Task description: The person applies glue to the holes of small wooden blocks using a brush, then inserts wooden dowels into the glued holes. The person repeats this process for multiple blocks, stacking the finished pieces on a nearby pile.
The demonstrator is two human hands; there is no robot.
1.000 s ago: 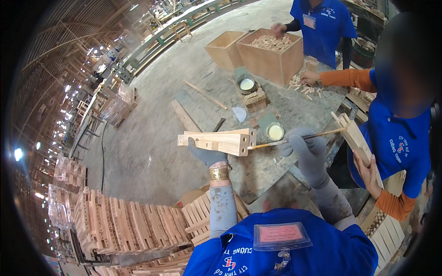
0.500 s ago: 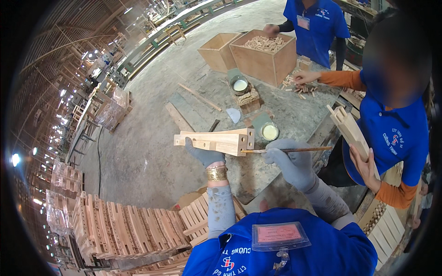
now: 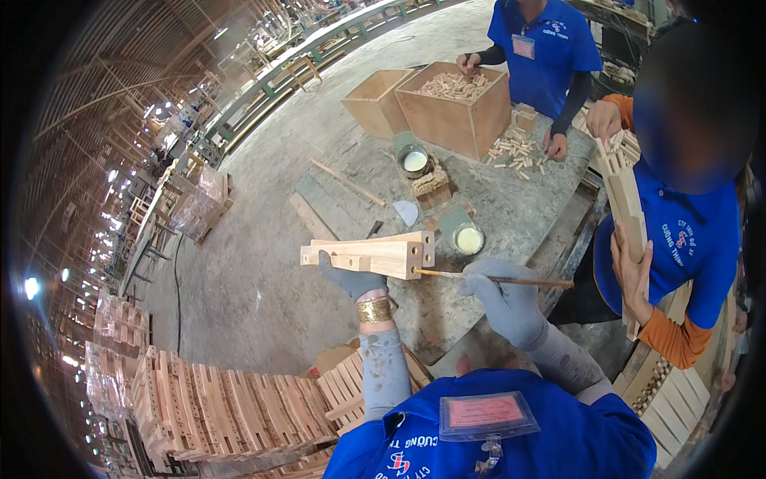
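Note:
My left hand (image 3: 351, 279), in a grey glove, grips a pair of pale wooden furniture pieces (image 3: 383, 254) with round holes in their ends. In my gloved right hand (image 3: 503, 302) is a thin brush (image 3: 527, 281), held like a pencil. Its tip touches a hole in the end of the nearer piece. Just beyond sits a jar of pale liquid (image 3: 468, 239), probably glue. A second jar (image 3: 415, 161) of white liquid stands farther off on a wooden block (image 3: 435, 190).
On the grey worktable (image 3: 519, 215) are a plywood box (image 3: 455, 112) full of dowels and loose dowels (image 3: 519, 152). A co-worker (image 3: 678, 231) at right holds wooden pieces (image 3: 622, 191); another person (image 3: 546, 56) stands behind the box. Stacked slotted wood parts (image 3: 231, 399) lie lower left.
The wooden pieces and brush have shifted slightly down and left. At right, the co-worker's hand has moved from the loose dowels to the top of their pieces. The far person's hand now reaches the dowels.

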